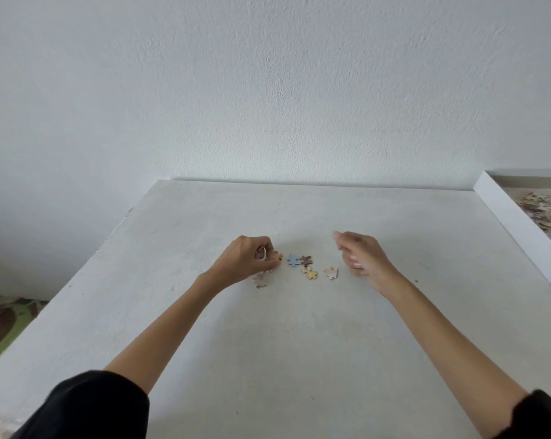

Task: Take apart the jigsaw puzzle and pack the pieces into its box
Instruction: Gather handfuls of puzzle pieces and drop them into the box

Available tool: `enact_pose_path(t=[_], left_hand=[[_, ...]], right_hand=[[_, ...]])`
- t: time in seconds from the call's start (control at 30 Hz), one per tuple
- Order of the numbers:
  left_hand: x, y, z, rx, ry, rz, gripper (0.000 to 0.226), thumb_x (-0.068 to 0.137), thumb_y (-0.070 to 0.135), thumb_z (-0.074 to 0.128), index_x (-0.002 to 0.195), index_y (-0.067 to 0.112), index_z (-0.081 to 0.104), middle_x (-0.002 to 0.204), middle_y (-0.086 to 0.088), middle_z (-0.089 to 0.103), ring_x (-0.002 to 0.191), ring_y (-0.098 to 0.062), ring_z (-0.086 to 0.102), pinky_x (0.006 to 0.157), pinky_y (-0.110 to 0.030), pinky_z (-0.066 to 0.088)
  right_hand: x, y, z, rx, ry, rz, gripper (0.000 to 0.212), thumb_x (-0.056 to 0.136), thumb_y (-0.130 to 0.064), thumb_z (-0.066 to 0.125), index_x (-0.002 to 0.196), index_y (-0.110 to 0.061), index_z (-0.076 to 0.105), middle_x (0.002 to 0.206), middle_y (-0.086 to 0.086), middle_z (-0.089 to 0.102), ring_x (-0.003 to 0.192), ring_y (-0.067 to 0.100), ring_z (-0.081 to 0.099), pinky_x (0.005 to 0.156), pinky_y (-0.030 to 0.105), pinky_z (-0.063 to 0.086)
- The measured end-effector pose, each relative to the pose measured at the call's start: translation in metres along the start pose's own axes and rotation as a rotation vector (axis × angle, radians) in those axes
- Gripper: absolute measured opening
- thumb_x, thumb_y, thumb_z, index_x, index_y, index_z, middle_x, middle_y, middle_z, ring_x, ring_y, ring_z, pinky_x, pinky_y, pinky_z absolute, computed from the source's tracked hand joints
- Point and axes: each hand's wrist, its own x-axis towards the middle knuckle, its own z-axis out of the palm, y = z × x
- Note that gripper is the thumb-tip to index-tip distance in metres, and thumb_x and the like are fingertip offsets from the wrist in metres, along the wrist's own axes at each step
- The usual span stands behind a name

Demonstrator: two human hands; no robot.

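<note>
Left hand: fingers pinched on an orange-tan piece at the desk surface, probably gathering the few loose pieces into one handful for the box — well apart at right, cut off by the frame, many pieces inside. Right hand: motion-blurred above the desk — whether its curled fingers hold anything cannot be told.

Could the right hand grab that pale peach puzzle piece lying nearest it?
Probably yes. The right hand hovers just beside the pale peach cardboard puzzle piece, with only bare white table between them; the left hand, pinching an orange puzzle piece, is off to the other side.
</note>
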Motion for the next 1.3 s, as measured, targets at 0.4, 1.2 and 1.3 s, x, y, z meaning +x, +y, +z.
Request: enact_pose_path(t=[0.4, 1.2, 1.3], left_hand=[[-0.001, 0.017, -0.008, -0.171, -0.050, 0.037, 0.030, 0.100, 0.007, 0.032, 0.116, 0.010, 0.057, 0.062, 0.002, 0.048, 0.050, 0.000, 0.044, 0.056, -0.010, 0.034], [0.018, 0.001, -0.010, 0.069, -0.140, 0.023, 0.011, 0.079, 0.026, 0.072, 0.087, 0.018, 0.069, 0.053, 0.009, 0.030, 0.046, -0.010, 0.027, 0.050, -0.020, 0.020], [0.027, 0.001, -0.014, 0.064, -0.250, -0.021, 0.014, 0.080, 0.026, 0.071, 0.089, 0.017, 0.067, 0.057, 0.005, 0.032, 0.050, -0.009, 0.025, 0.051, -0.020, 0.020]], right_hand=[[0.003, 0.001, 0.025, -0.917, -0.103, -0.265, 0.032, 0.076, -0.044, 0.067, 0.106, -0.033, 0.067, 0.051, -0.008, 0.040, 0.049, 0.006, 0.039, 0.048, 0.019, 0.026], [0.000, -0.001, 0.018, 0.692, -0.232, 0.269, 0.027, 0.079, -0.018, 0.043, 0.052, -0.014, 0.047, 0.051, 0.000, 0.044, 0.035, 0.006, 0.032, 0.026, 0.014, 0.021], [0.001, -0.002, 0.022, 0.410, -0.169, 0.251, 0.047, 0.092, -0.026, 0.044, 0.047, -0.019, 0.032, 0.047, -0.003, 0.036, 0.035, 0.006, 0.026, 0.029, 0.015, 0.017]])
